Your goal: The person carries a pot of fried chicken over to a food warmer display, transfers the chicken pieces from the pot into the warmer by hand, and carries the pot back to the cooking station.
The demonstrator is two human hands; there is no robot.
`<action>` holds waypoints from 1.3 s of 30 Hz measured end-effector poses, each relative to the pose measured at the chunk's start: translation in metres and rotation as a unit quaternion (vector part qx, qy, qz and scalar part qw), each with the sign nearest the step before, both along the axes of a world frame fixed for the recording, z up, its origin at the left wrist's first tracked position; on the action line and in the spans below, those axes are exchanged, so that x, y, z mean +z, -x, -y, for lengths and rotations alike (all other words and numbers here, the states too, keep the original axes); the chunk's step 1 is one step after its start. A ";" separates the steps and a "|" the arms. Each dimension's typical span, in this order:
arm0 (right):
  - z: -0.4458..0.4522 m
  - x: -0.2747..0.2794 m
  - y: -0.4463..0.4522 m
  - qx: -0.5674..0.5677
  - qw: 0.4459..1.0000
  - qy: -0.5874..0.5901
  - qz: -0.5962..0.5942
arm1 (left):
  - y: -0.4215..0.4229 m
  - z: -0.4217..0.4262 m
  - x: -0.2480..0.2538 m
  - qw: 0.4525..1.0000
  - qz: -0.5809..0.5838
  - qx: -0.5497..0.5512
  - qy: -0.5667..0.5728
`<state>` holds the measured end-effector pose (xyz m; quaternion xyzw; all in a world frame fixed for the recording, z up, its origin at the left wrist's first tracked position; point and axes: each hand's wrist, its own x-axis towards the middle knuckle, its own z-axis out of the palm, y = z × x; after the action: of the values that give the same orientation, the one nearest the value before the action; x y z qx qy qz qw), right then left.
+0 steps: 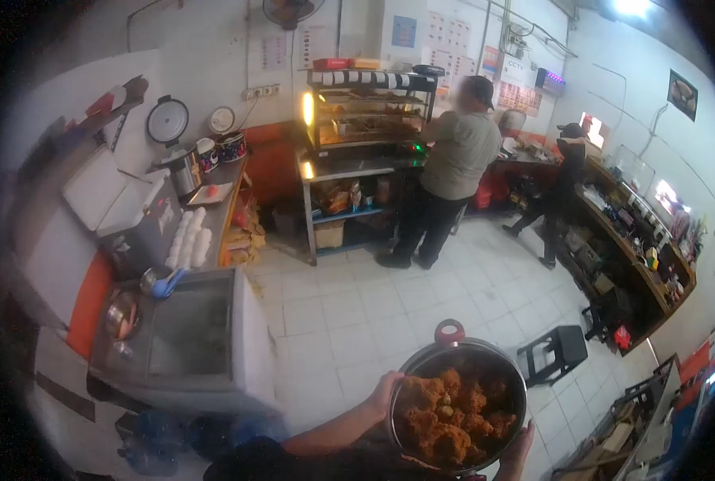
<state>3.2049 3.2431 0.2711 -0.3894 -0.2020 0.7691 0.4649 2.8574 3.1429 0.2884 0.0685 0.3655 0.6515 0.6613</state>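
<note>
While the pot (524, 389) was held near, right of centre, the left hand (384, 396) had its grip closed on the left rim, the right hand (517, 454) on the near right side. Fried pieces (445, 417) filled it; holding level, two-handed, seemed safest. Farther right stood a stool (569, 345), best avoided. Far: a person (463, 152) beside the display cabinet (369, 144).

Between the fingers (386, 392), a silver-rimmed pot (473, 353) shows orange-brown fried food (453, 418); beyond them are its red handle (450, 338) and white gridded tiles (349, 313).
</note>
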 end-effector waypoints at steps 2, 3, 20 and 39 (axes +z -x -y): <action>-0.054 -0.008 0.007 0.006 1.000 -0.014 -0.005 | 0.010 -0.059 0.013 0.999 0.037 0.004 0.025; -0.087 -0.003 0.018 0.011 0.999 -0.032 -0.011 | 0.021 -0.098 0.014 0.999 0.031 0.007 0.020; -0.580 0.020 0.052 -0.052 0.996 -0.011 0.069 | 0.033 -0.590 0.026 0.999 0.010 0.042 0.026; -1.037 -0.001 0.139 0.052 0.996 -0.074 -0.003 | 0.120 -1.022 -0.006 0.988 -0.048 0.129 0.074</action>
<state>3.0663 4.2801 0.2698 -0.3400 -0.2771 0.7766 0.4523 2.7370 4.1652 0.2820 0.0026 0.4500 0.6986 0.5563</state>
